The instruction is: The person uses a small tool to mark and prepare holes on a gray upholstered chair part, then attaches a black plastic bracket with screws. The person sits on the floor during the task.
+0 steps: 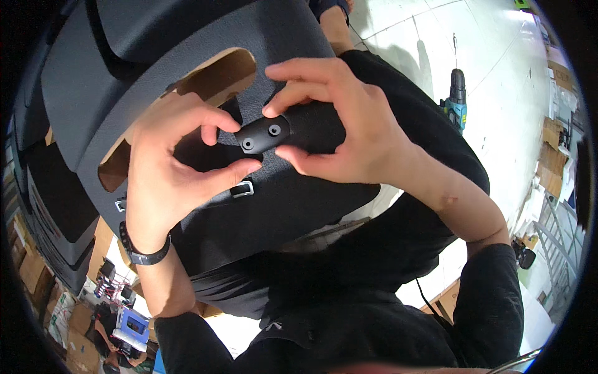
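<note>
— Pale floor tiles (pixel 492 56) stretch along the upper right, and cardboard boxes (pixel 551 153) line the far edge. What else surrounds the person?

— A teal and black drill (pixel 458 103) lies on the tiles, and a blue device (pixel 134 325) sits at lower left. Across the person's black trousers (pixel 430 156) leans a large black textured panel (pixel 293 37) with oval cutouts (pixel 230 68).

— Where is the thing being handled?

— Near the centre, between both hands and in front of the panel: a small black piece (pixel 263 135), oblong, showing two round screw holes (pixel 274 129). It tilts, its right end higher. Whether it touches the panel is unclear.

— How are the hands posed?

— The right hand (pixel 370 128) pinches the piece, thumb at its lower edge and a fingertip at its upper edge; the index finger arches above. The left hand (pixel 165 140) curves around the other end, index fingertip at the upper corner, thumb below; I cannot tell whether it grips. A metal buckle (pixel 242 188) shows just below that thumb, and a black wristband (pixel 146 254) circles the left wrist.
</note>
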Available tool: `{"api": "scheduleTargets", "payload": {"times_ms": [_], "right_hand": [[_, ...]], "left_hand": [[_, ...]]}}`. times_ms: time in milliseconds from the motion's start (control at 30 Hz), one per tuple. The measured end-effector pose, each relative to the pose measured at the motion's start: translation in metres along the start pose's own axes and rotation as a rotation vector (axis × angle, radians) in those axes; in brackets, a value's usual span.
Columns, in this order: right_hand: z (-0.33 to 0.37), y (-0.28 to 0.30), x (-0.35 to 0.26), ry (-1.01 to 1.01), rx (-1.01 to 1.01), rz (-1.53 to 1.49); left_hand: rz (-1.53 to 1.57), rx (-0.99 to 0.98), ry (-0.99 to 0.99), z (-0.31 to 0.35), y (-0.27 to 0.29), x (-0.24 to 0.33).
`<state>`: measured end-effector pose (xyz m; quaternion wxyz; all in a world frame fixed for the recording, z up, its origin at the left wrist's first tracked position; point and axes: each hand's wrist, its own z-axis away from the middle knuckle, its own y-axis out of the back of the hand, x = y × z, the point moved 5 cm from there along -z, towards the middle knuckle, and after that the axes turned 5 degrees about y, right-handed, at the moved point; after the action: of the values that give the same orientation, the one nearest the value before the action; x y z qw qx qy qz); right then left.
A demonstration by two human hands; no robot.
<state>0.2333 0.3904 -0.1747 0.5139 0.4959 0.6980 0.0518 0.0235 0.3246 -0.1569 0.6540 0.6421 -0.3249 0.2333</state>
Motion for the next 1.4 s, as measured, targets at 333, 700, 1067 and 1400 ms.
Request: {"api": "scheduleTargets", "payload": {"times_ms": [333, 700, 1067, 1400], "right_hand": [[0.005, 0.002, -0.002, -0.048, 0.013, 0.106], [0.006, 0.007, -0.003, -0.101, -0.017, 0.114], [0.010, 0.011, 0.000, -0.120, 0.097, 0.069], [-0.006, -0.007, -0.011, 0.033, -0.046, 0.302]], "left_hand": [[0.028, -0.002, -0.021, 0.008, -0.003, -0.005], [-0.054, 0.004, 0.225, 0.019, -0.006, 0.017], [-0.090, -0.156, 0.131, 0.018, -0.009, 0.029], [-0.024, -0.125, 0.063, 0.031, 0.005, 0.010]]}}
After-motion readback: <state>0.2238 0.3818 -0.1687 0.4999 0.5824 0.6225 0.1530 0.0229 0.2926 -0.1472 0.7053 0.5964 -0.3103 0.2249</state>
